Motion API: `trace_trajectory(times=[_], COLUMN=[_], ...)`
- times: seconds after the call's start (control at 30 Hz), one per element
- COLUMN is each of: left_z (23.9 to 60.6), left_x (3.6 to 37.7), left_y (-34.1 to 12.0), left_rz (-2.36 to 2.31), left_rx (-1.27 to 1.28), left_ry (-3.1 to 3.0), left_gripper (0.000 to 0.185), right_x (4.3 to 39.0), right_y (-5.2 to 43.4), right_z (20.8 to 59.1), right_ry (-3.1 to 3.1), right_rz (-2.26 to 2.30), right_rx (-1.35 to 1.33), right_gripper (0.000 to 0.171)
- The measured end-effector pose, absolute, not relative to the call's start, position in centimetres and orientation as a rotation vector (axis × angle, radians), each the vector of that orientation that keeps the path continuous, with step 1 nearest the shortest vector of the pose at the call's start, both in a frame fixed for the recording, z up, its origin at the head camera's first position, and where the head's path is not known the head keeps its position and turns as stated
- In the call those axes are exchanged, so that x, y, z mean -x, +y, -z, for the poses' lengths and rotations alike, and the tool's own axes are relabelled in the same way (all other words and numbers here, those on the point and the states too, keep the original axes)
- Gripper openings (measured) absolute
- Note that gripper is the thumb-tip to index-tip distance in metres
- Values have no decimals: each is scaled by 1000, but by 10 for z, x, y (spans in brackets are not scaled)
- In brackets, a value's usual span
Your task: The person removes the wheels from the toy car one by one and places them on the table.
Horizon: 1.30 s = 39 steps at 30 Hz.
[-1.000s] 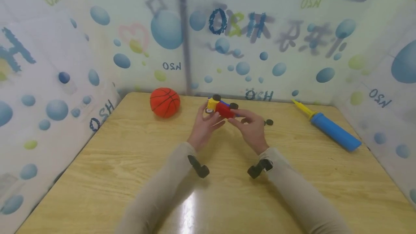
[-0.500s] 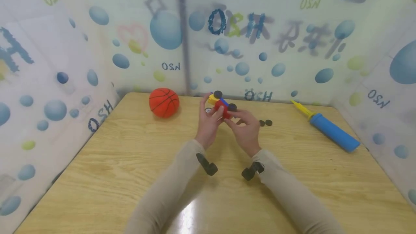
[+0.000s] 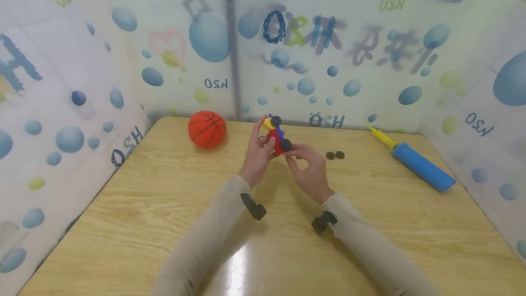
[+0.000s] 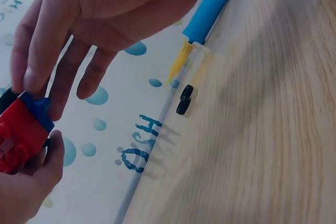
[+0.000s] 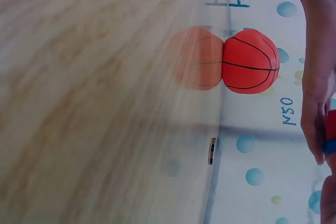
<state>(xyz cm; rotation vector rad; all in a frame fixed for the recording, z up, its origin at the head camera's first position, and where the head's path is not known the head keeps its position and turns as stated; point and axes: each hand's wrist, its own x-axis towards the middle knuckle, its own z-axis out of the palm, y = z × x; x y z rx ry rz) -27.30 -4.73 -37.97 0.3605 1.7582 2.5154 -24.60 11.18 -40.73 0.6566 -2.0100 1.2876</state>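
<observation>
Above the table both hands hold a small building-block toy car [image 3: 276,137] with a red body, a yellow end, a blue strip and black wheels. My left hand [image 3: 255,159] grips its red body, thumb across the near side. My right hand [image 3: 312,172] pinches the lower end, at a black wheel [image 3: 286,144]. In the left wrist view, the fingers of the right hand [image 4: 100,14] meet the blue piece [image 4: 37,108], and the left hand [image 4: 21,192] holds the studded red block [image 4: 21,135] from below. The right wrist view catches only an edge of the car.
Two black discs [image 3: 334,155] lie on the table right of the hands. A small round piece [image 3: 261,139] is partly hidden behind the left hand. A red basketball [image 3: 207,129] sits back left, a blue and yellow hand pump [image 3: 423,166] back right. Patterned walls enclose the table.
The toy car has turned to a steeper tilt, its right end swinging down and to the left. The right hand's fingertips have followed that end; the left hand shifted slightly.
</observation>
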Motion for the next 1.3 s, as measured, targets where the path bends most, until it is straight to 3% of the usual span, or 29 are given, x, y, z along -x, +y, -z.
trace_trajectory(times=[0.23, 0.6, 1.03, 1.3], left_z=[378, 379, 385, 390], left_x=[272, 269, 270, 269], left_y=[-54, -57, -68, -69], left_rz=[-2332, -2211, -2085, -2046], left_rx=[-451, -567, -650, -630], left_ry=[1876, 1936, 1976, 1967], left_gripper=[66, 67, 66, 66], right_x=[244, 242, 254, 254], right_y=[115, 120, 130, 132], right_z=[402, 400, 393, 388], right_ry=[-2073, -2232, -2488, -2583], right_rz=[-1399, -1453, -1226, -1051], right_rx=[-596, -566, -860, -900], right_gripper=[10, 19, 12, 11])
